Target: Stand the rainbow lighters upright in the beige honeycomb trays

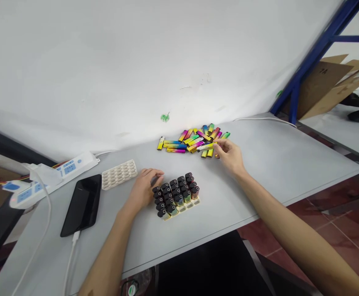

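Observation:
My right hand [229, 155] pinches the end of a yellow and silver lighter-shaped stick [205, 147] between thumb and fingertips, at the front of a loose pile of shiny, colour-graded sticks [193, 142]. My left hand [144, 187] rests on the table with its fingers curled, close against the left side of a filled cream tray [182, 209]. Something dark shows between its thumb and index finger, too hidden to name. Several sticks with black tops [175, 191] stand upright in the tray's slots. Some slots along its near right edge are bare.
A second cream slotted tray [119, 174] lies left of my left hand. Beside it are a black phone [82, 205] with a white cable and a white power strip [54, 176]. A white wall backs the table; a blue frame [310, 57] and cardboard boxes [324, 84] stand right.

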Action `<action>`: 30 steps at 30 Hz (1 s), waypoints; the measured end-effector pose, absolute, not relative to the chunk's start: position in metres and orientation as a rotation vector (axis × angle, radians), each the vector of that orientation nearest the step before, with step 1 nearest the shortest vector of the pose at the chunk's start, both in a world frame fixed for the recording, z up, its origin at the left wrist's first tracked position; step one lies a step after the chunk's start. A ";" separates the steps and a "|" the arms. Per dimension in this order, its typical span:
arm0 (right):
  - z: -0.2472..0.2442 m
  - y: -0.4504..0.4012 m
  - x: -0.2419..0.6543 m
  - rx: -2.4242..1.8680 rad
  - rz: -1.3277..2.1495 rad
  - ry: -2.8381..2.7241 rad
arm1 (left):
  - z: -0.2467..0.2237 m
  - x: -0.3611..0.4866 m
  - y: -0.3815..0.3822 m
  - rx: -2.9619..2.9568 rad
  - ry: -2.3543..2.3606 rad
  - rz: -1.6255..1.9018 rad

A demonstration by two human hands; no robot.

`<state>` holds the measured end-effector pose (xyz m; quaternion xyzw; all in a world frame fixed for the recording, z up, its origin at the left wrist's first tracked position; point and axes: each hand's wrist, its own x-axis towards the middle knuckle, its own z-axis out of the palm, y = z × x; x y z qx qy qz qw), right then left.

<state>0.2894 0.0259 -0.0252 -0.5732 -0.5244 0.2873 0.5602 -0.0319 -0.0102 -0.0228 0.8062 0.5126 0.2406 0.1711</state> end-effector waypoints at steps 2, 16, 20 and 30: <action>-0.024 0.025 0.288 -1.380 0.664 -1.246 | -0.022 -0.032 -0.010 2.297 1.444 0.695; -0.020 0.018 0.284 -1.377 0.697 -1.250 | -0.023 -0.032 -0.010 2.312 1.444 0.682; -0.022 0.019 0.283 -1.319 0.814 -1.119 | -0.025 -0.032 -0.009 2.318 1.450 0.695; -0.025 0.021 0.280 -1.060 1.213 -0.884 | -0.021 -0.032 -0.011 2.291 1.437 0.682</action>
